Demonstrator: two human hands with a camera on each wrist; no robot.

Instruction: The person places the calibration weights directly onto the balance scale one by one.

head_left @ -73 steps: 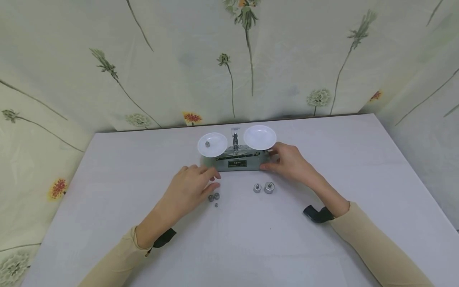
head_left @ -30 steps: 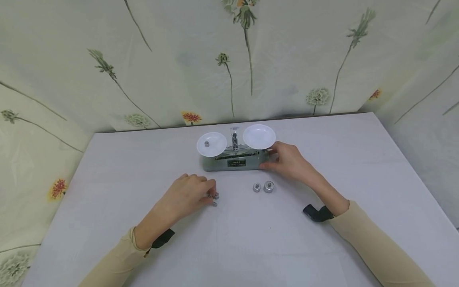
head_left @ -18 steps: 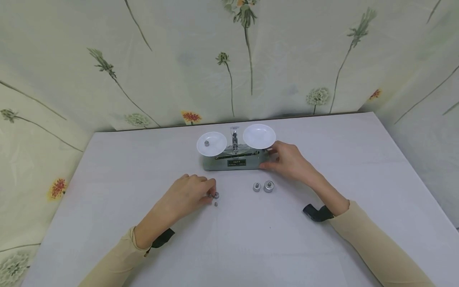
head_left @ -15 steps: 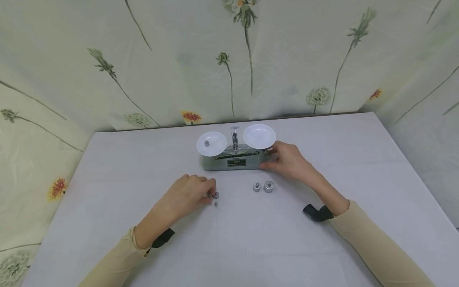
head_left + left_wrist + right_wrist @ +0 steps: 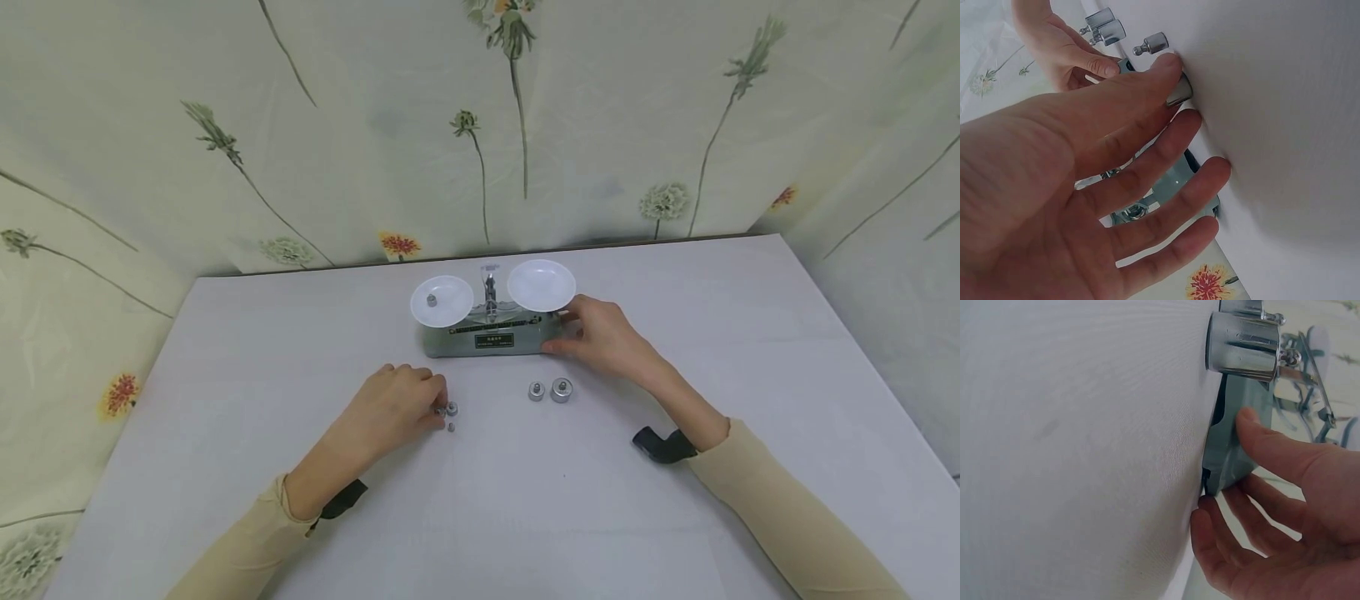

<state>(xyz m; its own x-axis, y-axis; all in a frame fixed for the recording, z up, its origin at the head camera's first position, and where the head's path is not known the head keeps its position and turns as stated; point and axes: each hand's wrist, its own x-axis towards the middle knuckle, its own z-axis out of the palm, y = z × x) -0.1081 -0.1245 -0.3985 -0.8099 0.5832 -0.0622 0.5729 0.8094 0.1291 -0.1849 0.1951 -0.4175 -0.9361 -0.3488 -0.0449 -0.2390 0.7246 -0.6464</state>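
A balance scale (image 5: 450, 342) with two white pans and a green-grey base stands toward the back of the table. One small metal weight (image 5: 431, 300) sits on its left pan. My right hand (image 5: 603, 333) grips the base's right end, thumb in front and fingers behind. In front of the scale, my left hand (image 5: 393, 408) pinches a small metal weight (image 5: 1182, 92) between thumb and index finger; the other fingers are spread. The fingertips partly cover that weight. Beside them are another weight (image 5: 452, 408) and a tiny weight (image 5: 451, 427).
Two larger metal weights, a smaller one (image 5: 536, 391) and a bigger one (image 5: 561, 390), stand before the scale's right half. A white cloth (image 5: 525, 500) covers the table. Floral fabric (image 5: 360, 150) hangs behind the back edge.
Since the earliest frame my left hand has come down from near the scale's base to the small weights, its thumb and index finger closing together. The right hand keeps its place.
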